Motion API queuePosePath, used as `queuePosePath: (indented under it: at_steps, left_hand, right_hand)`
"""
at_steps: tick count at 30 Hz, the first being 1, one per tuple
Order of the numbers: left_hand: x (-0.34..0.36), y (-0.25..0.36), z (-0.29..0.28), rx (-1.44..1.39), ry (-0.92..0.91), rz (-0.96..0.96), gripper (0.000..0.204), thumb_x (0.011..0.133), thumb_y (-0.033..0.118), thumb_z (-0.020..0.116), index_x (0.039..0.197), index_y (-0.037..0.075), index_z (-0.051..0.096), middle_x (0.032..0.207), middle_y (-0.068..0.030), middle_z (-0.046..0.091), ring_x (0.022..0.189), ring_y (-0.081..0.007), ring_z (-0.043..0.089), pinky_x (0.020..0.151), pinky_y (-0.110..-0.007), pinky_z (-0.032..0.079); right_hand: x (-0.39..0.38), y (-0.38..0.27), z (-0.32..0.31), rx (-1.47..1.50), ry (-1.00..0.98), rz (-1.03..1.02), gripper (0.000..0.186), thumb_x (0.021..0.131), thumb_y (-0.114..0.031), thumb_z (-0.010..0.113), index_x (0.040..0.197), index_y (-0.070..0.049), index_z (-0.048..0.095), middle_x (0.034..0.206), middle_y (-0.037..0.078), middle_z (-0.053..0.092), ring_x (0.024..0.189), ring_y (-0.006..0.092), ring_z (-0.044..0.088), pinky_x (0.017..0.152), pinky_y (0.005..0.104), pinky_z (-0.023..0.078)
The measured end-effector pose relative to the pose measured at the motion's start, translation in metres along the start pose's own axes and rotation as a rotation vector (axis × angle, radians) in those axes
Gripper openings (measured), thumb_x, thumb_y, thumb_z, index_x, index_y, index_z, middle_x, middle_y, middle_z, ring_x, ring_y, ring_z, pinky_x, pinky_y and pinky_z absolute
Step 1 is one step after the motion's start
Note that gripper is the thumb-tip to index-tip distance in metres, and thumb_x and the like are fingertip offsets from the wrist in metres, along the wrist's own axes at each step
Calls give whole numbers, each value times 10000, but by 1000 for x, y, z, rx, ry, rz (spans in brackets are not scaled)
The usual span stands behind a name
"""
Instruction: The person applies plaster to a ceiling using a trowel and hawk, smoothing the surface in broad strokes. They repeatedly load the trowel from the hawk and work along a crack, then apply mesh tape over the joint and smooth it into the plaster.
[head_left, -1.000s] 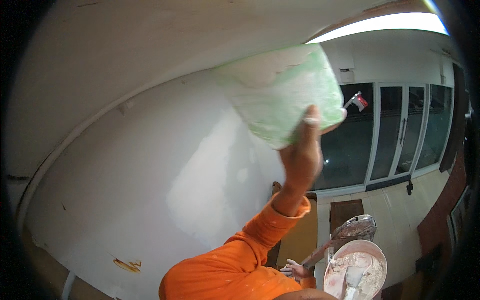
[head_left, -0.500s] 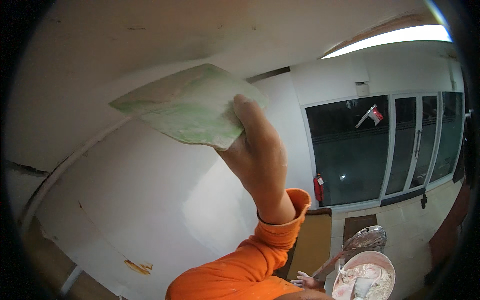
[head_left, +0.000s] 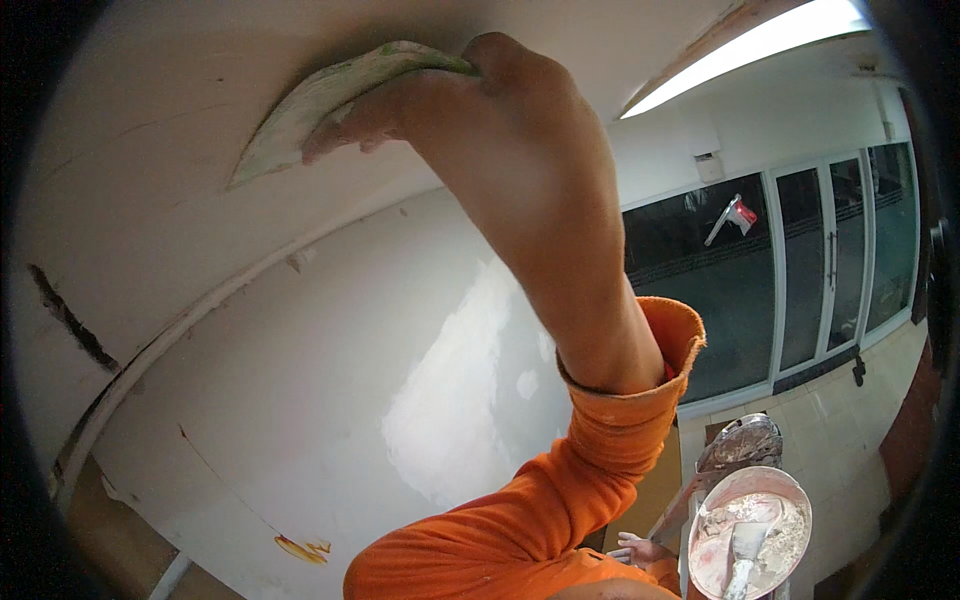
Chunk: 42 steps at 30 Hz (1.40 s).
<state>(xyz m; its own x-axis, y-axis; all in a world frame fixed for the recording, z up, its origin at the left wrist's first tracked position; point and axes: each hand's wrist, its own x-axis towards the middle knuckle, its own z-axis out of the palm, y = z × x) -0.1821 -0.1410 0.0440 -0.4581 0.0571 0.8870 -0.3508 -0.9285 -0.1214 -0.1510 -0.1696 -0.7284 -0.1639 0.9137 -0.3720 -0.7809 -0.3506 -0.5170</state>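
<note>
My left hand [head_left: 480,110], raised to the ceiling [head_left: 200,60], is closed on a thin, pale green putty spreader [head_left: 340,95] smeared white. Its fingers lie along the lower side, and the spreader bends against the ceiling. An orange sleeve [head_left: 520,510] is pushed up that arm. Low in the picture, my right hand [head_left: 637,550] shows whitish fingers spread apart, with nothing visible in them. Just right of it is a pale bucket [head_left: 806,510] holding white-pink putty [head_left: 785,530]. A putty knife [head_left: 748,545] leans in the putty.
Below the ceiling edge stands a grey wall [head_left: 300,380] with white patches [head_left: 450,390]. A dark crack [head_left: 72,318] runs along the far left. Glass doors [head_left: 805,270] and a bright light panel [head_left: 750,55] are at the right. A smeared container [head_left: 745,440] stands beyond the bucket.
My left hand has moved up with the spreader, which now tilts and curves more against the ceiling, its broad face turned largely away. The view has shifted; my right hand and bucket sit slightly higher.
</note>
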Motion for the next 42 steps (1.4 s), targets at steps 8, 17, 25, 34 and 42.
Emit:
queuePosePath:
  at_steps: [8,17,25,34,42]
  left_hand:
    - [-36,25,28,11,-68,49,440,917,1,625,1325,-24,463,1271,-194,589,1117,-285,650,914,-430,584]
    - [-73,45,32,52,-176,94,398,900,-16,648,1283,-5,543,1255,-169,614,1122,-274,647,945,-435,553]
    - [-129,69,-4,47,-300,-31,368,884,-31,668,1246,11,615,1241,-147,637,1126,-264,645,972,-440,525]
    - [-138,20,-75,-1109,55,-1097,259,974,47,638,1231,20,622,1226,-75,607,1127,-192,599,985,-354,495]
    - [-193,-49,-140,-574,302,-1231,530,1057,300,518,1497,31,397,1458,-110,459,1345,-272,477,1088,-434,449]
  right_hand:
    - [-5,3,-5,51,11,-25,934,985,-276,642,1613,-175,-43,1301,260,619,1017,331,702,751,481,596]
    - [-41,-19,61,-2,90,-20,776,1005,-250,607,1599,-140,121,1354,251,559,1147,338,625,953,483,531]
    - [-11,-4,14,1,72,-49,843,978,-264,653,1599,-130,100,1290,241,584,1075,327,650,848,471,558]
    - [-5,-11,51,-469,262,88,765,988,-285,648,1585,-76,218,1282,148,623,1080,229,639,896,399,528]
    - [-54,-143,231,-792,309,-871,506,1008,-301,616,1422,-28,517,1256,153,653,1151,237,610,983,361,487]
